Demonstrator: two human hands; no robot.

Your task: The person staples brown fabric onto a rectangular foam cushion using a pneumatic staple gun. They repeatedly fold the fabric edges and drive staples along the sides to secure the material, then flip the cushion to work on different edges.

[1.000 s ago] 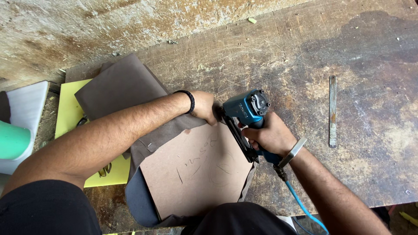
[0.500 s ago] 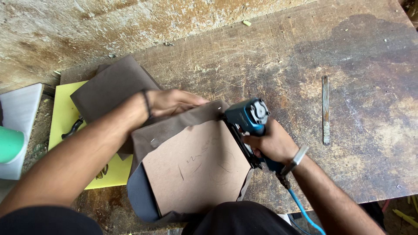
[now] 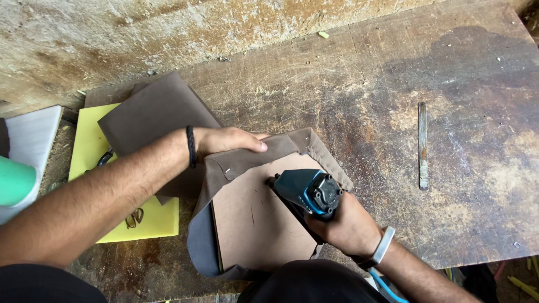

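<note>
A brown board panel point(image 3: 252, 224) lies on the worn workbench point(image 3: 365, 84), with grey-brown fabric point(image 3: 281, 147) folded over its top and left edges; small staples show in the fold. My left hand point(image 3: 227, 140), a black band at its wrist, presses the folded fabric down at the panel's upper left. My right hand point(image 3: 345, 227) grips a teal and black pneumatic staple gun point(image 3: 309, 192), its nose down on the panel near the upper edge. A blue air hose point(image 3: 387, 283) trails from the gun past my wrist.
A loose sheet of grey-brown fabric point(image 3: 154, 120) lies over a yellow foam pad point(image 3: 92, 151) at the left. A white foam block point(image 3: 33, 132) and a green cylinder point(image 3: 14, 180) sit at the far left. A flat metal strip point(image 3: 422, 145) lies at the right.
My left hand has slid left along the top fold, from beside the gun to the upper left corner. The staple gun has shifted down and left onto the panel.
</note>
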